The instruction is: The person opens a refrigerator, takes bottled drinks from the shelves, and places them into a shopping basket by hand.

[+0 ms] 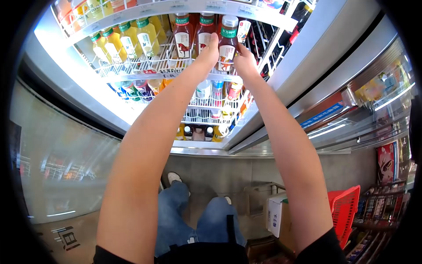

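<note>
Both my arms reach into an open drinks fridge. A dark red bottle point(228, 42) with a green-banded cap and a white label stands upright between my hands at the front of a wire shelf point(169, 66). My right hand point(246, 61) is closed on its right side. Beside its left side is my left hand point(208, 55), thumb upward, in front of a similar dark bottle point(205, 27); its fingertips are hidden, so its grip is unclear. Another such bottle point(183, 37) stands farther left.
Yellow drink bottles point(147, 37) fill the shelf's left part. Lower shelves hold more bottles. Glass doors point(66, 158) flank the opening. On the floor at the right are a cardboard box point(276, 215) and a red basket point(345, 211).
</note>
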Motion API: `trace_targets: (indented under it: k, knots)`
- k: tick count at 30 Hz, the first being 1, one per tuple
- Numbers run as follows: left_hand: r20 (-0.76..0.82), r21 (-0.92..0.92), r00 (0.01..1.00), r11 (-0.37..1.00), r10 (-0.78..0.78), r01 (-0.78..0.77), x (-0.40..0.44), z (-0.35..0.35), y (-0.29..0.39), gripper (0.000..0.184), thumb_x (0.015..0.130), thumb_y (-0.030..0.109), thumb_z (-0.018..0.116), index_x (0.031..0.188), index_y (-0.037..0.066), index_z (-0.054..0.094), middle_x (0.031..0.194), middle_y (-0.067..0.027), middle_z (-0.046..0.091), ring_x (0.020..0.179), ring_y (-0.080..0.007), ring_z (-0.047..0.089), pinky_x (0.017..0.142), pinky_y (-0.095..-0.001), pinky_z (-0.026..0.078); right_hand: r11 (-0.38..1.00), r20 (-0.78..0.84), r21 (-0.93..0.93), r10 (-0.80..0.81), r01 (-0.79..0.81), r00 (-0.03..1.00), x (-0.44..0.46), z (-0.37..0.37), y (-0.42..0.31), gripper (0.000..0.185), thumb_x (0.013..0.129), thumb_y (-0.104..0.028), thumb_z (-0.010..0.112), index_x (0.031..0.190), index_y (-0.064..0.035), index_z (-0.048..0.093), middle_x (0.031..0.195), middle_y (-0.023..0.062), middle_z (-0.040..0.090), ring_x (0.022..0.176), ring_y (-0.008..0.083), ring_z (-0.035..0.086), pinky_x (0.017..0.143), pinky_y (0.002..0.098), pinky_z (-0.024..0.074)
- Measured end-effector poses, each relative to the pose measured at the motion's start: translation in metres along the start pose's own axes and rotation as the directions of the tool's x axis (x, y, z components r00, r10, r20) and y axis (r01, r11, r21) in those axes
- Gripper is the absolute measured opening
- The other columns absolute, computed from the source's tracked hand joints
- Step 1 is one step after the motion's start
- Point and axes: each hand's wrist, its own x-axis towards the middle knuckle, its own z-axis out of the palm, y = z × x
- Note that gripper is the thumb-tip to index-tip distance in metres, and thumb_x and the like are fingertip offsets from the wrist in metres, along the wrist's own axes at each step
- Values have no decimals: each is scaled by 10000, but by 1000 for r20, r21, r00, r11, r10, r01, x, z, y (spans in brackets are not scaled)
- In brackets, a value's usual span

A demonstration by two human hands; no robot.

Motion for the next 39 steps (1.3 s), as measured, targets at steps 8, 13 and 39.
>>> trace_targets:
  k: [8, 13, 39]
  knots:
    - [52, 228, 944, 916, 327, -330, -1, -5, -35, 584, 980, 414, 506, 1373, -8, 417, 1310, -183, 564, 1211, -286, 537, 1031, -370, 382, 976, -57, 106, -187, 192, 981, -16, -6, 0, 491, 841, -43, 461, 1316, -50, 585, 1072, 194, 692, 928, 252, 672, 834, 326, 493]
    - [-87, 420, 617, 590, 782, -689, -23, -5, -57, 485, 879, 187, 659, 1269, -12, 449, 1184, -208, 588, 1144, -376, 560, 990, -434, 414, 903, -81, -47, -429, 427, 900, -63, -18, -18, 472, 872, -8, 450, 1316, -82, 593, 979, 183, 706, 797, 178, 660, 769, 302, 499]
    - [-241, -635, 959, 724, 147, -270, -370, 37, 1, 499, 938, 166, 373, 1417, 33, 337, 1378, -129, 469, 1279, -236, 459, 1093, -387, 345, 934, 241, 255, -313, 251, 919, -355, -97, -112, 652, 960, -351, 555, 1486, -39, 329, 1271, 196, 493, 1179, 321, 509, 1019, 400, 389]
